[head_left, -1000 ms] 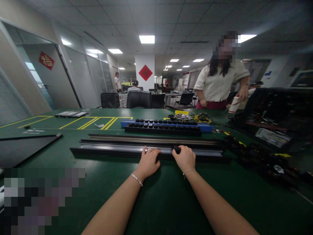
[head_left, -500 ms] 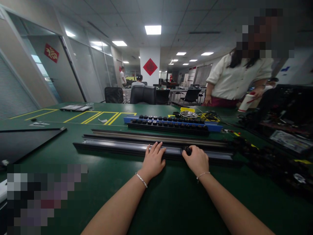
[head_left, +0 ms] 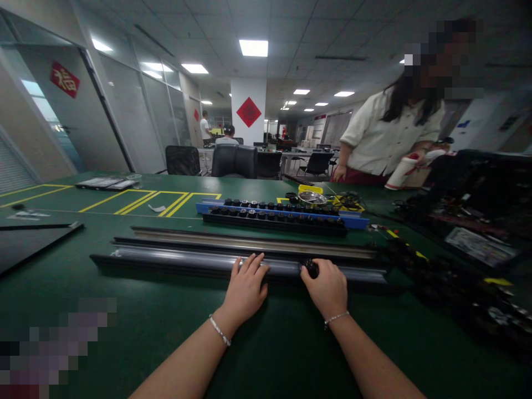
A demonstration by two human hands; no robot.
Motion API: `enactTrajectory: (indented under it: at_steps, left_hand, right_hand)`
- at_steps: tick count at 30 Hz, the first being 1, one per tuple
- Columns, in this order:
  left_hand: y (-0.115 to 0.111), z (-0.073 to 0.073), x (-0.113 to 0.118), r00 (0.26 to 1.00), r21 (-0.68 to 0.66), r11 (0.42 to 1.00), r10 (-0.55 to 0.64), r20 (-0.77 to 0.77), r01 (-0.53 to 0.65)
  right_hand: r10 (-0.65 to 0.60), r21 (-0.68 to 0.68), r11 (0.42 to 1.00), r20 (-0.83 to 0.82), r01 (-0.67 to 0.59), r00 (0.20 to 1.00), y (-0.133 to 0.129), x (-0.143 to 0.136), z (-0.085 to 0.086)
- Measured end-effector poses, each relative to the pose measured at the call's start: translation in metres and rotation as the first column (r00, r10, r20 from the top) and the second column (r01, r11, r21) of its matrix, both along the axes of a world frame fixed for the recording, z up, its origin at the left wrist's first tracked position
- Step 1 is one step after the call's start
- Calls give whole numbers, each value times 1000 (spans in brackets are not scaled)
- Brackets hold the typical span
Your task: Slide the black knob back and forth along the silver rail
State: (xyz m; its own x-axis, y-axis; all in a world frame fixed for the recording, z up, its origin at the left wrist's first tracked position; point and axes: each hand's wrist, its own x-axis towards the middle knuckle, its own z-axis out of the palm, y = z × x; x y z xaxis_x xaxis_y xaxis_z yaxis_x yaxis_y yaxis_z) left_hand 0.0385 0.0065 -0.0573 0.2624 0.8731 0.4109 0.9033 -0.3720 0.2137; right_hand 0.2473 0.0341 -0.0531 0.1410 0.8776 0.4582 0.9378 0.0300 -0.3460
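My left hand [head_left: 246,285] lies with fingers spread on the front long rail [head_left: 174,262], which has a shiny channel and dark edges. Further right, my right hand [head_left: 328,284] pinches a small black part [head_left: 311,269] between thumb and fingers at the same rail's channel. Its finer shape is too dark to tell. Just behind runs a second long rail [head_left: 266,245], parallel to the first. Beyond it, a blue rail [head_left: 357,219] and a black strip [head_left: 274,223] bear rows of small round black parts.
A metal dish [head_left: 312,198] and a yellow tray [head_left: 311,189] stand behind the blue rail. Dark parts [head_left: 457,277] are heaped at the right. A dark panel [head_left: 29,244] lies at the left. A person [head_left: 374,138] stands across the green table [head_left: 158,321], holding a white-and-red cup [head_left: 401,173].
The view has shifted, so the table items appear further left and the rails slightly lower. Both hands keep about the same places on the front rail. The person across the table leans more.
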Motion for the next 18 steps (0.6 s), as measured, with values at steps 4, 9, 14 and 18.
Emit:
enactTrajectory:
  at_steps: [4,9,14,18]
  left_hand:
    - [0,0,0,1000,-5,1000,6,2,-6]
    - [1,0,-2,1000,-3,1000,0,-9,0]
    - [2,-2,-4,1000,-4,1000,-5,-13,5]
    - [2,-3,-4,1000,-5,1000,-16,-2,16]
  right_hand:
    - [-16,-4,1000,1,16,1000,-2,4,3]
    - [-68,-27,997,-4,67,998,-3,10,6]
    - [-109,-53,993,-13,108,994,-3,15,8]
    - [-153,-43,987,3,153,988,-1,23,9]
